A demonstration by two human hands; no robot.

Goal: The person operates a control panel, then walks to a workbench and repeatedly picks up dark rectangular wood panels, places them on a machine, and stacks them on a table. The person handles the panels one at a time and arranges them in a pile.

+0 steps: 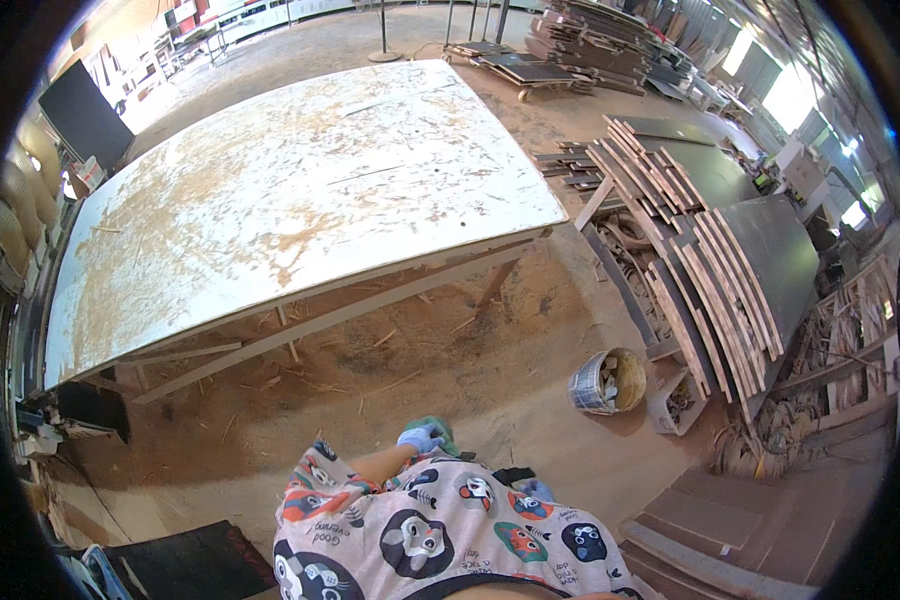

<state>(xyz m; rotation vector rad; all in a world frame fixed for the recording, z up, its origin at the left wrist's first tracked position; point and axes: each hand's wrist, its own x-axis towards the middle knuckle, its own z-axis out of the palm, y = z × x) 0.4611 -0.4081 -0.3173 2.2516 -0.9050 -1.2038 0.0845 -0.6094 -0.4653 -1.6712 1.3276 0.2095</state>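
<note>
My left hand point(420, 438), in a pale blue glove, is in front of my body beyond the patterned shirt point(475, 490). Its fingers look curled against a small green thing point(442, 432), whose kind I cannot make out. My right hand point(538, 491) is mostly hidden by the shirt; only a bit of blue glove shows, and its fingers cannot be seen. Close to it is a small black thing point(513, 475), also partly covered. Ahead, out of reach of both hands, stands a large white-topped table point(310, 180) strewn with sawdust and wood slivers.
A bucket point(592, 385) holding wood scraps stands right of me, beside a white container point(678, 402). Stacked dark boards point(770, 250) and wood strips point(705, 290) rise farther right. Brown panels point(740, 530) lie at the lower right. Wood slivers litter the dusty floor point(370, 370).
</note>
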